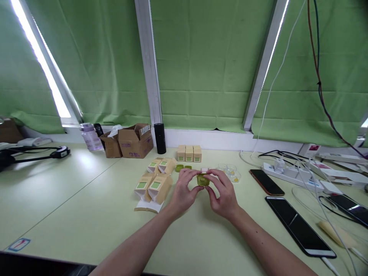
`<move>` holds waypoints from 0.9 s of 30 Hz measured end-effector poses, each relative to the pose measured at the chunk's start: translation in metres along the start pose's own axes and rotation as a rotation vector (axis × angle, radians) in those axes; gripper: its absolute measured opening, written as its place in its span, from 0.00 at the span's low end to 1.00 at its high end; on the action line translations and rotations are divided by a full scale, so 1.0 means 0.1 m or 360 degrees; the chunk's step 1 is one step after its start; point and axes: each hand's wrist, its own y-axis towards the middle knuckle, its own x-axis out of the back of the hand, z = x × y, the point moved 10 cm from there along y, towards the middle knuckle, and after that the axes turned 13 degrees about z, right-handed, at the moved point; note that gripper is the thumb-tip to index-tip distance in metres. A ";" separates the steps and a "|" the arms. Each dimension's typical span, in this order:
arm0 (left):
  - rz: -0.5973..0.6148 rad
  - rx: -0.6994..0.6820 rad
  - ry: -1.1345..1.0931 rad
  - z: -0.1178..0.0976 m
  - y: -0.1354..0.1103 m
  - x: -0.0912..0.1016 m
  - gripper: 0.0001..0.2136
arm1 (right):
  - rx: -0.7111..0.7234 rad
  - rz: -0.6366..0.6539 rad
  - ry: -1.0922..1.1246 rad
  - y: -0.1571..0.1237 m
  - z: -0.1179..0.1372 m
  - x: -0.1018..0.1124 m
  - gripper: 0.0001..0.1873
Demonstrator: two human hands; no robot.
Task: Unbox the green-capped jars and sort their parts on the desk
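Note:
Both my hands meet over the middle of the pale green table [86,214]. My left hand [184,191] and my right hand [222,193] pinch a small green translucent case [202,180] between their fingertips, just above the tabletop. Several small tan boxes with green labels [155,184] lie open to the left of my hands. A row of three closed tan boxes [189,153] stands behind them. Two small green lids [183,168] lie just beyond my left fingers, and clear plastic cups [231,172] sit to the right.
Two dark phones [299,226] lie at the right, beside a white power strip [290,172] and tangled cables. Brown cardboard boxes [135,142], a black cylinder [160,138] and a clear bottle [90,136] stand along the back edge. Green blinds cover the windows.

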 end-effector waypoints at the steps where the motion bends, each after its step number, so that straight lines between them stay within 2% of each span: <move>1: -0.0006 -0.0003 0.0018 -0.01 0.00 0.00 0.22 | 0.0010 -0.0035 -0.0053 0.00 0.02 0.02 0.22; 5: 0.0002 -0.0070 0.0129 -0.07 -0.01 -0.01 0.22 | -0.0005 -0.0125 -0.0252 0.00 0.03 0.07 0.15; 11: 0.0039 -0.0166 0.0262 -0.15 -0.04 -0.06 0.22 | -0.0056 -0.0115 -0.0403 -0.01 0.02 0.05 0.13; 27: 0.0024 -0.0255 0.0365 -0.22 -0.06 -0.07 0.21 | -0.0101 -0.0091 -0.0389 0.00 0.00 0.01 0.10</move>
